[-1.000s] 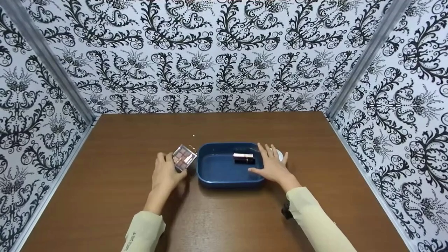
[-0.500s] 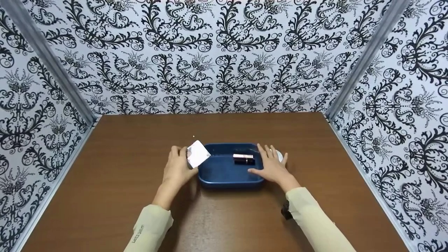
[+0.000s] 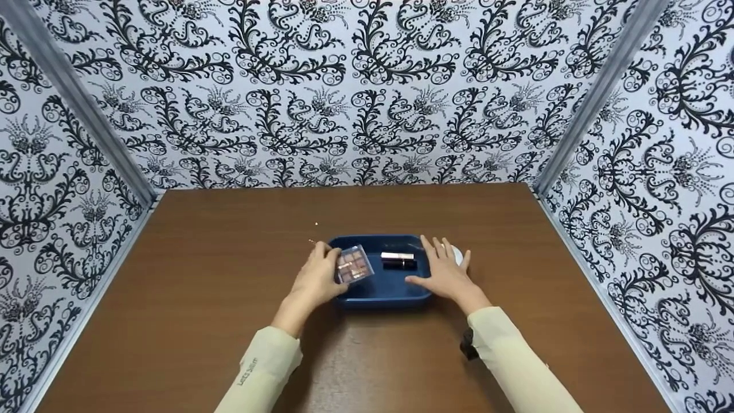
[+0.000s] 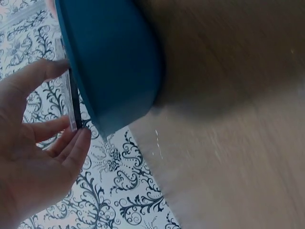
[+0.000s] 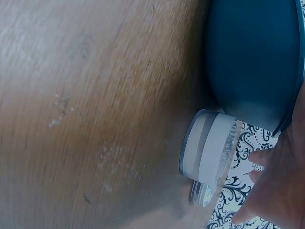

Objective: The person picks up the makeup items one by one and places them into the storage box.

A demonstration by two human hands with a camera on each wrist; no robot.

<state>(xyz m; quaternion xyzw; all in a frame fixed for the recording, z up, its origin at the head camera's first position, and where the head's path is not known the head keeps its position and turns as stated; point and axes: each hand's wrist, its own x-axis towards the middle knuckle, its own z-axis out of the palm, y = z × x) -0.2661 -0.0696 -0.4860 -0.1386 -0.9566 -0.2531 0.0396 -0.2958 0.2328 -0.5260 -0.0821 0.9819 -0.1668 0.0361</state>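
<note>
My left hand (image 3: 312, 276) pinches a clear-cased eyeshadow palette (image 3: 354, 264) between thumb and fingers. It is over the left side of a blue tray (image 3: 381, 300), pans facing up toward the head camera. From the left wrist view, the palette (image 4: 71, 98) appears edge-on near the rim of the tray (image 4: 114, 57). Inside the tray lie two lipstick-like tubes, one silvery pink (image 3: 395, 256) and one black (image 3: 399, 264). Fingers spread, my right hand (image 3: 450, 276) rests at the tray's right rim and holds nothing.
Beside the tray's right end is a round white-and-clear jar (image 5: 207, 148), mostly hidden by the right hand in the head view. A smaller clear round piece (image 5: 203, 193) is next to it. Patterned walls (image 3: 355, 126) enclose the brown table (image 3: 200, 241).
My left hand has carried the palette rightward from beside the tray to over its left side; its white underside showed midway, and the pans face up again. The right hand has stayed in place.
</note>
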